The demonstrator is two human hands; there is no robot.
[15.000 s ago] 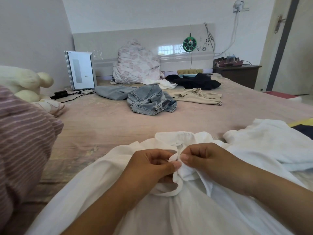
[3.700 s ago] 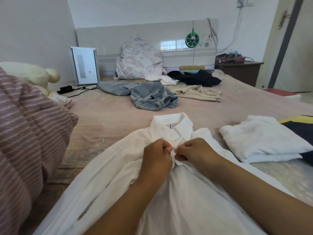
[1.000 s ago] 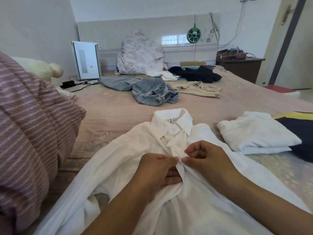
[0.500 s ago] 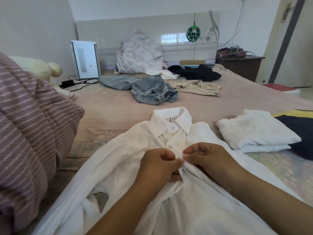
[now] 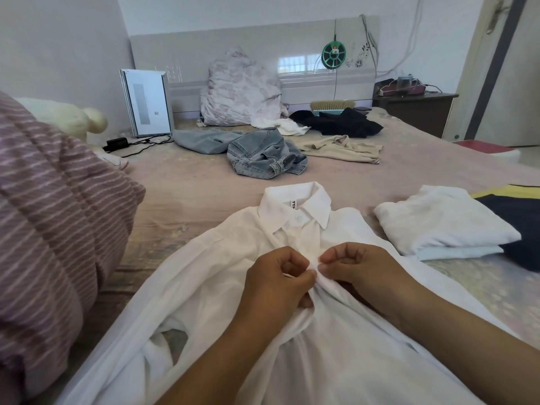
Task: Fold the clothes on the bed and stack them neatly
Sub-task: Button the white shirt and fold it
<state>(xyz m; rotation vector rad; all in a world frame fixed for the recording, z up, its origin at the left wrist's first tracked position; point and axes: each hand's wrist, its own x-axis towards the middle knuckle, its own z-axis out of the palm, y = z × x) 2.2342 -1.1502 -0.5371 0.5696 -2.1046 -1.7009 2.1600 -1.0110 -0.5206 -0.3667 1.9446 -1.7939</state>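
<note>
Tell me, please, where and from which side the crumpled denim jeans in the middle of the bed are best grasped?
Probably by the waistband of the denim jeans, which faces the person at the heap's near edge. Come from the near side, fingers over that thick band; the legs trail away behind.

Soft, even daylight fills the room; a bright window reflection glares on the glossy headboard (image 5: 295, 64). Shadows are faint. The wide lens bends the door frame (image 5: 493, 65); focus is sharp.

White walls (image 5: 58, 39), a pale tiled headboard (image 5: 233, 45), a dark wooden nightstand (image 5: 418, 112) beside the door (image 5: 514, 68), daylight throughout
</note>
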